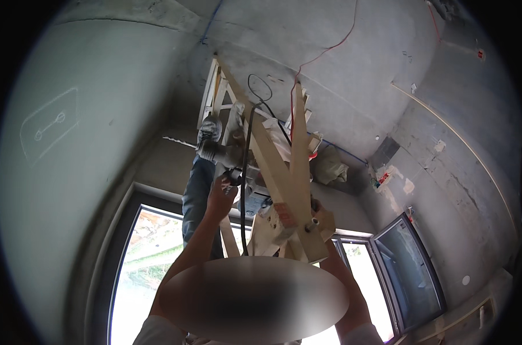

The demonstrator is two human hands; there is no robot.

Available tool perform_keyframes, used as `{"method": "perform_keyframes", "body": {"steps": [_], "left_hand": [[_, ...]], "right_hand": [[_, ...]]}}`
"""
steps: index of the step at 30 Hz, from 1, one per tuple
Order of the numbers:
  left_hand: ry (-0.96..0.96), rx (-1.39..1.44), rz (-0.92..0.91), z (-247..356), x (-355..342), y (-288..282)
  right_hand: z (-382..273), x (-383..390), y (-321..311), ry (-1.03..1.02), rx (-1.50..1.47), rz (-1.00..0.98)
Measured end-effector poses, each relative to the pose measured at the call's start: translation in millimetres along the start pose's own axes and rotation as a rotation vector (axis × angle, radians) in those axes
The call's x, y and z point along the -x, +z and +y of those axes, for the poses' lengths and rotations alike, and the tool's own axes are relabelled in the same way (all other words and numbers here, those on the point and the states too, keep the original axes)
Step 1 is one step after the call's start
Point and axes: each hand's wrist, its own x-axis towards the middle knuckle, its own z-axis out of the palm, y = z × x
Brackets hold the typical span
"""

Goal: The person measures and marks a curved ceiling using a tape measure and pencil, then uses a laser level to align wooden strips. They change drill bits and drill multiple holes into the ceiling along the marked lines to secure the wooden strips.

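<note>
My left hand point(219, 200) is closed round the dark side grip of a rotary hammer drill point(229, 155). The long spiral bit point(179, 141) of the drill points left, towards the green-grey wall. A wooden A-frame ladder point(278, 172) stands in front of part of the drill's body. My right hand point(325, 219) is at the far side of the ladder's pinned top, close to the bolt point(311, 225). Most of its fingers are hidden behind the wood, so its grip does not show. A black cord point(247, 190) runs down across the ladder.
A leg in blue jeans point(199, 192) is left of the ladder. Chalk lines point(51, 123) mark the left wall point(100, 75). A red cable point(324, 50) trails from the ladder. A pale sack point(331, 167) lies beyond it. An opened window sash point(410, 273) sticks out at lower right.
</note>
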Motion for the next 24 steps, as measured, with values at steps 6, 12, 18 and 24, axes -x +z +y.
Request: {"method": "perform_keyframes", "body": {"steps": [6,12,18,24], "left_hand": [[0.034,-0.310,0.059,19.5,-13.8,8.5],[-0.114,-0.094,0.012,-8.0,-24.7,6.3],[-0.398,0.297,-0.269,37.1,-37.5,6.4],[-0.418,0.473,-0.242,2.6,-18.6,-5.5]], "right_hand": [[-6.5,-44.1,-1.5,0.209,-0.862,0.017],[-13.8,-61.1,12.1,0.083,-0.770,-0.075],[-11.7,-64.2,10.4,0.097,-0.816,-0.081],[-10.2,-56.9,23.5,0.137,-0.854,0.031]]}}
